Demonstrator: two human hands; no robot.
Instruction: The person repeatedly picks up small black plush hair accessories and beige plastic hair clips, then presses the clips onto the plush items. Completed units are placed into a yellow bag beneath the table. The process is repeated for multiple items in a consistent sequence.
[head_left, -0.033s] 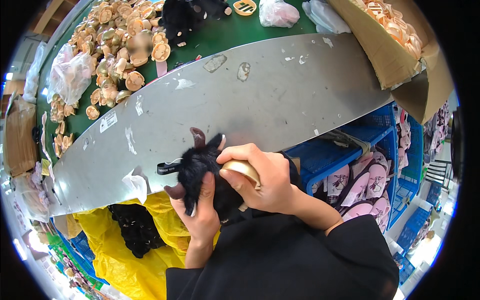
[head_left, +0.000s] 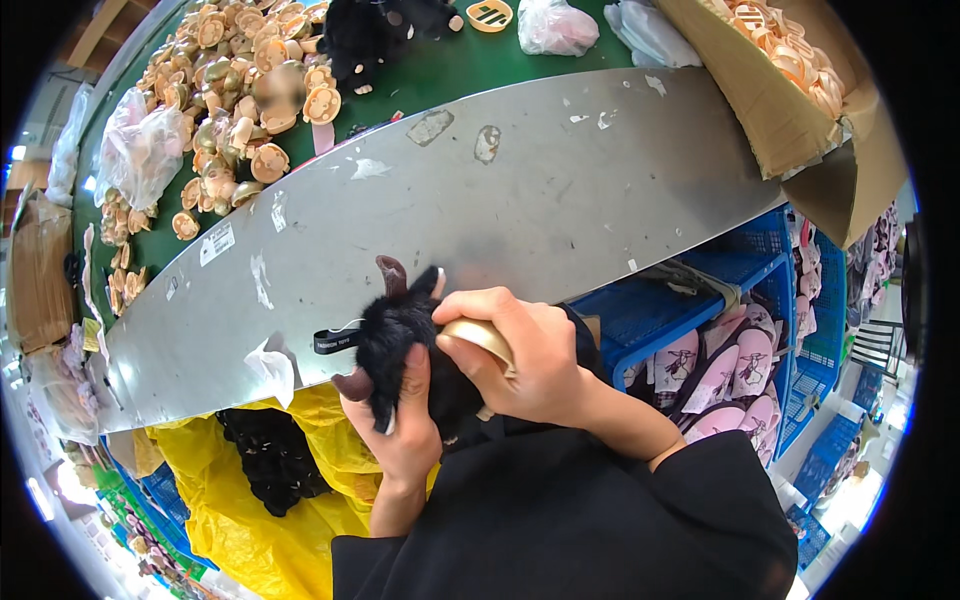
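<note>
At the near edge of the metal worktop, my left hand point(head_left: 402, 440) grips a black plush animal head point(head_left: 388, 335) from below, its thumb pressed into the fur. Two brown horns and a black fabric tag on a thin loop stick out from the head. My right hand point(head_left: 540, 355) is closed round a shiny gold, curved plastic shell point(head_left: 482, 336), thumb on one side and fingers over the other. The shell is right beside the plush; whether the two touch is hidden by my fingers.
The scuffed metal worktop point(head_left: 520, 200) spans the middle. Beyond it, a green surface carries a heap of peach and gold plastic shells point(head_left: 235, 85). A carton point(head_left: 770, 110) of peach parts stands far right, above blue crates point(head_left: 625, 325) of pink slippers. A yellow bag point(head_left: 225, 500) lies near left.
The plush head has turned very slightly in my left hand, its far horn shifting a little left. Both hands keep their hold.
</note>
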